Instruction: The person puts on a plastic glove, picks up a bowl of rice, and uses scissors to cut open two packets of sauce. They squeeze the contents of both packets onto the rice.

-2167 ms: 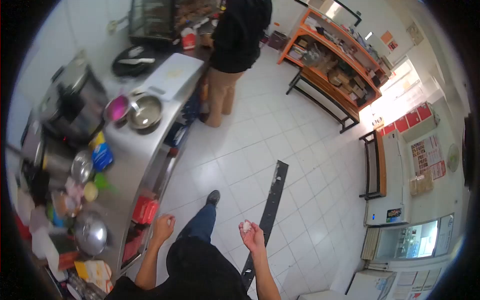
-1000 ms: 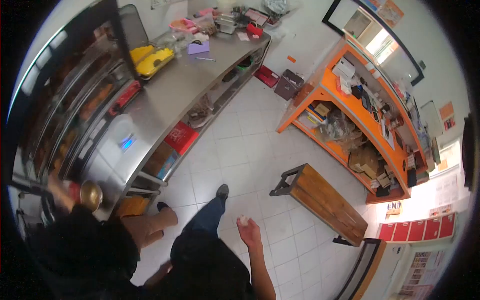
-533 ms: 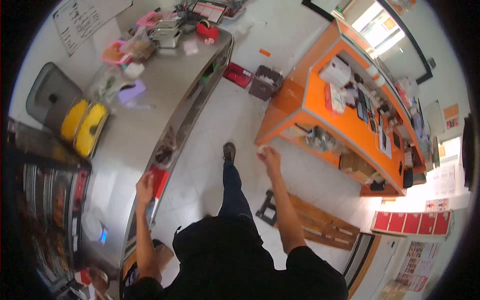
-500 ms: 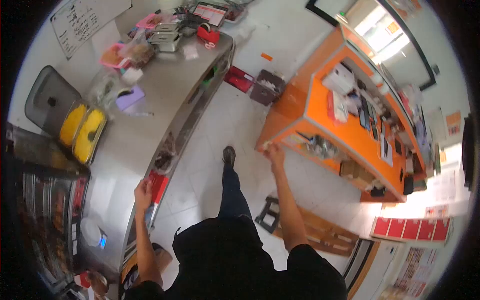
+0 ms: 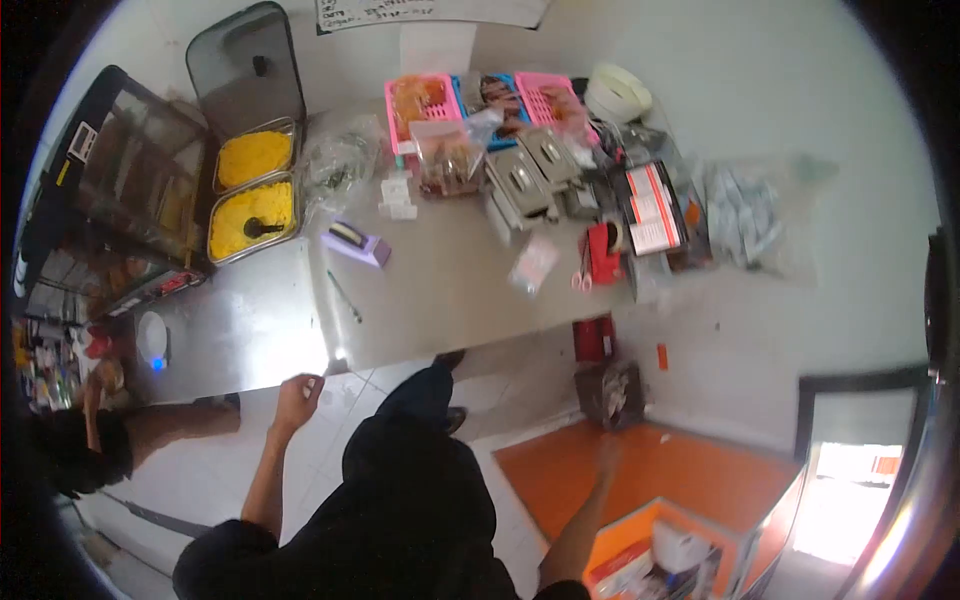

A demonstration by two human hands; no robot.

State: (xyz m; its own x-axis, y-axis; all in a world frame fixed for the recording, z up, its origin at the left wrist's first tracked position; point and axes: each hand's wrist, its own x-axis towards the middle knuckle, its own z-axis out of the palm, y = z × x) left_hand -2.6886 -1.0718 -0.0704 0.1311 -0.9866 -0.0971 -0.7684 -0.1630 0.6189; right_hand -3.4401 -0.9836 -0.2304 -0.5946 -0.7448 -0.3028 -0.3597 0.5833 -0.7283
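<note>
My left hand [image 5: 297, 402] is just off the front edge of the steel counter [image 5: 430, 300], its fingers curled closed; whether something small is in them I cannot make out. Low on the right, my right hand [image 5: 608, 462] is smeared by motion, over the orange counter [image 5: 560, 490] and in front of a dark bin [image 5: 603, 395]. On the steel counter, a green pen [image 5: 345, 297] and a purple tape dispenser [image 5: 368, 250] lie nearest my left hand. Further right are a red tape dispenser [image 5: 603, 262] and pink-handled scissors [image 5: 581, 272].
Two trays of yellow food [image 5: 255, 160] stand at the back left, beside a glass-fronted cabinet [image 5: 140, 190]. Pink baskets [image 5: 420, 95], bagged food [image 5: 445, 165] and lidded metal containers [image 5: 520, 180] line the wall. Another person's leg [image 5: 185, 430] and hand [image 5: 97, 383] are at far left.
My view has swung right, bringing the steel counter across in front of me and the orange counter to the lower right. My right hand has dropped lower in view.
</note>
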